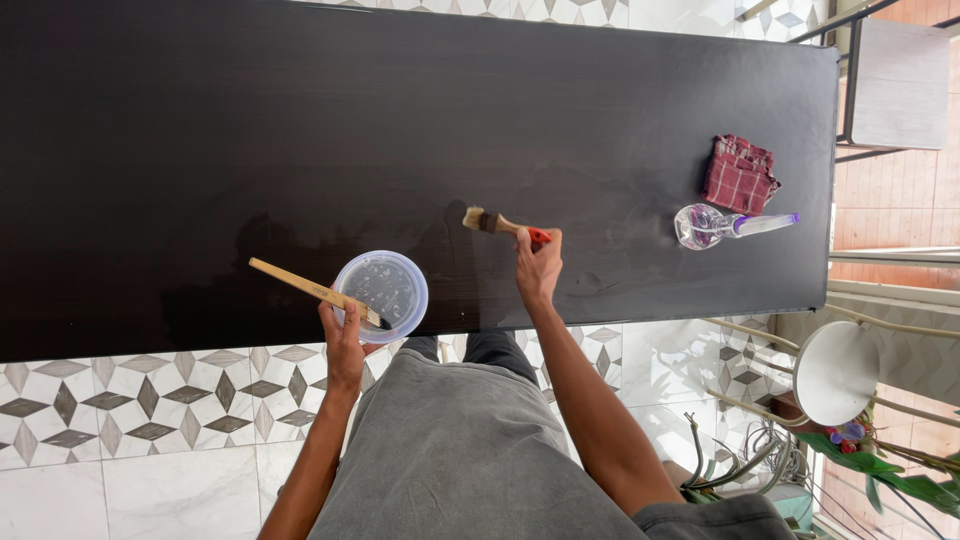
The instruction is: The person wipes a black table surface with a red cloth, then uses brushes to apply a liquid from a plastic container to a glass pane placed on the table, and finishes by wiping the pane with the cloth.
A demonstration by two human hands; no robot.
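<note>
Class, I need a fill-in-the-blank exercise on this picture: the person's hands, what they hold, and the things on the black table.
1. The right hand holds a paintbrush over the ____ table.
2. The left hand holds a clear round ____ with a wooden stick across it.
3. The red checked cloth lies beside a clear ____ lying on its side.

Missing words: black; bowl; bottle

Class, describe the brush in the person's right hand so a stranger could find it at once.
Start at the long black table and find the right hand near its front edge. It holds a short paintbrush with pale bristles and a red-tipped handle, unlike the long plain wooden stick across the clear bowl.
</note>
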